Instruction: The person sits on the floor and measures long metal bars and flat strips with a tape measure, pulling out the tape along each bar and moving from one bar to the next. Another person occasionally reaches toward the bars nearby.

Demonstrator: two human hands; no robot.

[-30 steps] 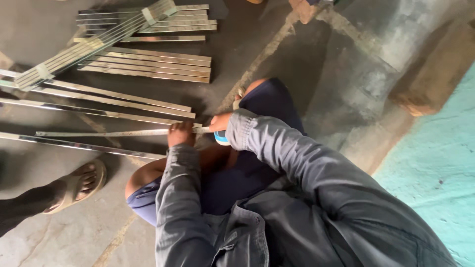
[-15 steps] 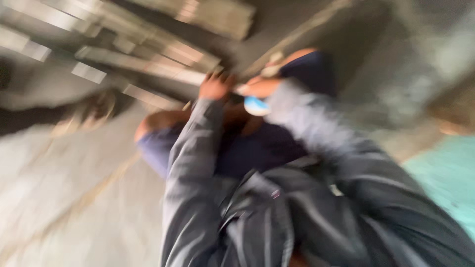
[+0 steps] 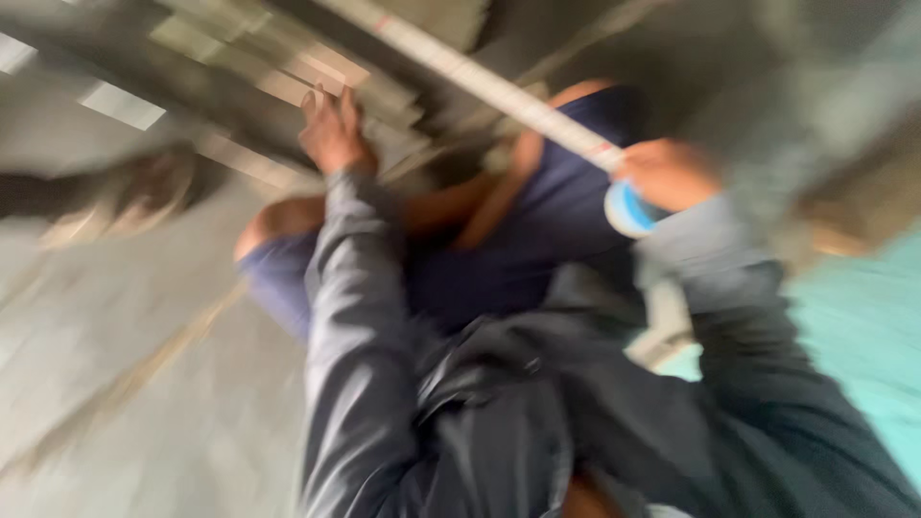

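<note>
While the view blurs, the right hand (image 3: 667,173) grips one long pale metal strip (image 3: 480,82) running far-left, beside a blue-and-white tape roll (image 3: 628,209). The left hand (image 3: 331,134) rests on stacked grey metal strips (image 3: 288,77), its grip unclear. Judged: a measuring or lifting step, needing steadier hold.

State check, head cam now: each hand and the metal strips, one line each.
left hand: fingers spread, resting on the strips
right hand: closed around one long strip, lifted
long strip: raised, slanting across the view
stacked strips: lying on the floor, blurred
</note>
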